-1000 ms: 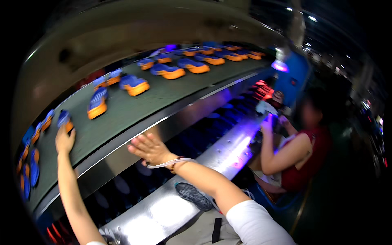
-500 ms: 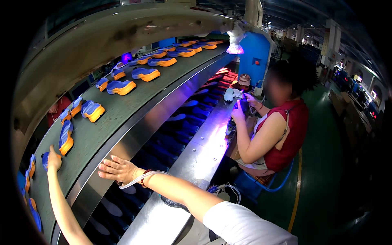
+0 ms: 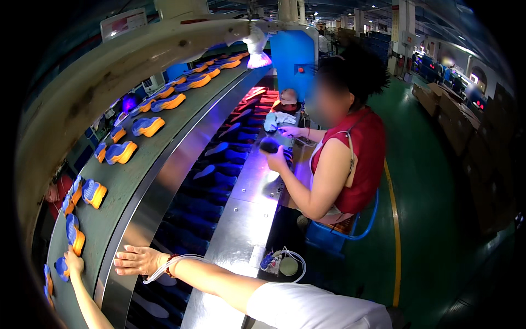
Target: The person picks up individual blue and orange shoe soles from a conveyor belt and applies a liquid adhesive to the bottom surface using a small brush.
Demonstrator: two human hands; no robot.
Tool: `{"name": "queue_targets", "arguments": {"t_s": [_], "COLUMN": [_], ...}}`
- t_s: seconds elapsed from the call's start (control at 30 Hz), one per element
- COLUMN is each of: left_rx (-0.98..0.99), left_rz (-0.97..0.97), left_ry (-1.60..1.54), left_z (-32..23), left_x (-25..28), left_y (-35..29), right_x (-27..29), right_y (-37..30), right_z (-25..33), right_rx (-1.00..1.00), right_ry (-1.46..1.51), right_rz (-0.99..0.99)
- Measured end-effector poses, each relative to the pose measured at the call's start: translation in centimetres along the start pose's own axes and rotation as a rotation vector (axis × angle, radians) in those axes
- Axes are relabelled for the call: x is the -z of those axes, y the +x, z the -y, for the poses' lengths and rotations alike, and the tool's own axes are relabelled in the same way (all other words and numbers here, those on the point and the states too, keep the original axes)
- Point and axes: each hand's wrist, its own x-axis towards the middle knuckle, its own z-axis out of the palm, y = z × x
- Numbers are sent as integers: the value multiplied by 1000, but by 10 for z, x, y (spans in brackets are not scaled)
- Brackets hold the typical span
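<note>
On the green conveyor belt (image 3: 104, 203) at the left, my left hand (image 3: 75, 264) is closed on the near side of a blue and orange shoe sole (image 3: 61, 270). My fingers partly cover that sole. Just beyond lies another blue and orange sole (image 3: 75, 234), close to my fingertips. My right hand (image 3: 139, 260) holds nothing, its fingers stretched out flat over the shiny metal side rail (image 3: 134, 233) of the belt. A beaded bracelet and a pale loop of cord circle the right wrist.
Several more soles (image 3: 148, 126) ride farther up the belt. Below the rail, a lower rack (image 3: 186, 214) carries dark shoe parts. To the right a co-worker in a red vest (image 3: 359, 159) sits at a metal ledge (image 3: 241, 219), handling a dark piece. A lamp (image 3: 256, 49) hangs ahead.
The view has turned to the right, so the belt and co-worker appear farther left. My left hand stays at the sole; my right hand stays spread by the rail. The co-worker's hands have moved apart.
</note>
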Motion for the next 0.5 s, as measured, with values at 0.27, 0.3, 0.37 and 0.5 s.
{"name": "queue_targets", "arguments": {"t_s": [0.27,0.3,0.37,0.5], "left_rx": [-343,-295,-274,-236], "left_rz": [53,67,-81,-205], "left_ry": [-743,-704,-481,-422], "left_z": [-78,-90,-24,-96], "left_x": [58,55,68,119], "left_y": [-72,-77,-96,-187], "right_x": [28,35,48,104], "right_y": [4,-4,25,-20], "right_z": [-1,-7,24,25], "right_rx": [-90,-141,-186,-281], "right_ry": [348,523,462,596], "right_rz": [190,238,398,482]}}
